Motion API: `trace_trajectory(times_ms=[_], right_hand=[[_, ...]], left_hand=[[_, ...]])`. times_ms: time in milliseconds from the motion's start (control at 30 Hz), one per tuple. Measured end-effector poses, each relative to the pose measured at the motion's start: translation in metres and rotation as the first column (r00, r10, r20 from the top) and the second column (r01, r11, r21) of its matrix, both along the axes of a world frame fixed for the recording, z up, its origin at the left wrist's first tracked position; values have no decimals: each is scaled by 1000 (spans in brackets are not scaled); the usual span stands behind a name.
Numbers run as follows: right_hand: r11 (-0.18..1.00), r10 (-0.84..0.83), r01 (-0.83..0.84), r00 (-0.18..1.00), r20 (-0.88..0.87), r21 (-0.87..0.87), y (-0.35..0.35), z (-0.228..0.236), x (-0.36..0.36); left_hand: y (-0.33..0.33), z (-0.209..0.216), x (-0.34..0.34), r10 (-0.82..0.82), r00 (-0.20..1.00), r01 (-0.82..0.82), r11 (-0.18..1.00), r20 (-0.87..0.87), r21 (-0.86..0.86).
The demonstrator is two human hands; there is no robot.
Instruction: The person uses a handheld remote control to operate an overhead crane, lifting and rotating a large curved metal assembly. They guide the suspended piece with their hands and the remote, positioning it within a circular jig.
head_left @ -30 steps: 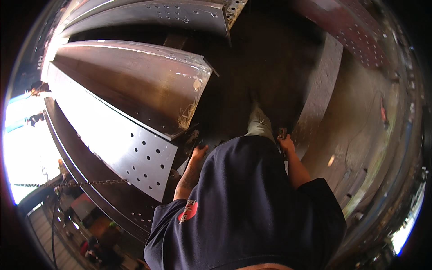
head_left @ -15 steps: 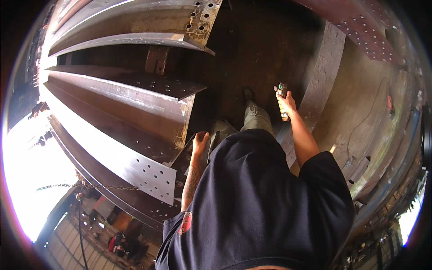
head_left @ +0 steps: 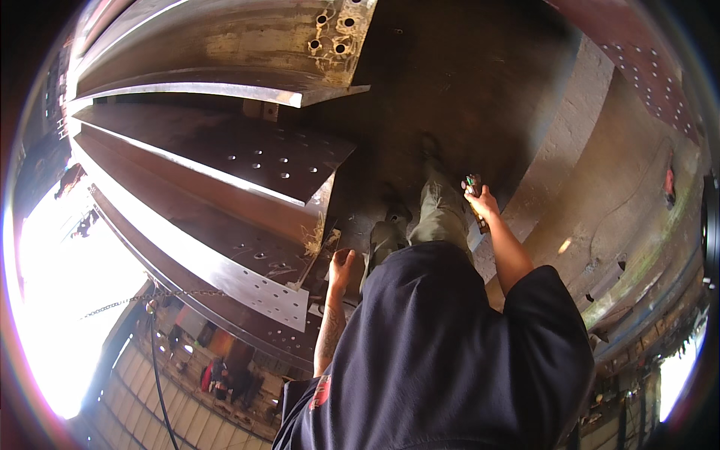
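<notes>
In my right hand (head_left: 484, 202) is a yellow-and-black handheld remote control (head_left: 478, 216) with coloured buttons on its top end. I hold it out in front of my right leg, over the floor. My left hand (head_left: 342, 264) hangs low beside my left leg, its fingers loosely bent and the thumb apart, with nothing visible in it. Just beyond that hand are the cut ends of large steel beams. The nearest is a steel beam (head_left: 202, 214) with a bright flange edge and rows of bolt holes.
Another steel beam (head_left: 225, 56) with a drilled end lies further ahead on the left. A chain (head_left: 161, 295) hangs across the lower left. On the right are a drilled reddish steel plate (head_left: 651, 82), a pale floor strip (head_left: 559, 139) and a red tool (head_left: 669, 184). A person (head_left: 217, 376) is in the background.
I have moved, so the beams and the right-hand plate have shifted in view. My left hand has come away from the beam end. The remote has tilted in my right hand.
</notes>
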State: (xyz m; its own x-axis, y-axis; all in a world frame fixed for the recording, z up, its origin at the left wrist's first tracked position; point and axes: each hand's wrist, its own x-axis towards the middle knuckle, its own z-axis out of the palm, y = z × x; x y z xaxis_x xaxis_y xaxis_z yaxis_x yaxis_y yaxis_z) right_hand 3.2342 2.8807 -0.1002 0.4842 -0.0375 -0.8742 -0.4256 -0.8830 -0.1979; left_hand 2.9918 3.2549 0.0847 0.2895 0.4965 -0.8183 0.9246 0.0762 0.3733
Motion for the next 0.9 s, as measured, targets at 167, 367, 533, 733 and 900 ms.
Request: trace_trajectory(times_ms=[167,367,533,733,900], right_hand=[[999,-16,21,995,-102,48,20,15,25],[981,-98,95,995,8,169,35,-1,38],[975,-114,111,994,3,192,38,-12,38],[988,-128,131,991,-50,86,30,-8,32],[994,-90,88,995,33,72,4,-5,32]], left_hand=[[-10,11,27,-13,1000,13,1000,16,8],[-14,0,25,-85,996,85,996,11,40],[-17,9,38,-46,999,45,998,3,35],[-9,22,29,-62,992,70,996,-111,64],[-6,14,-1,49,969,-41,998,-240,39]])
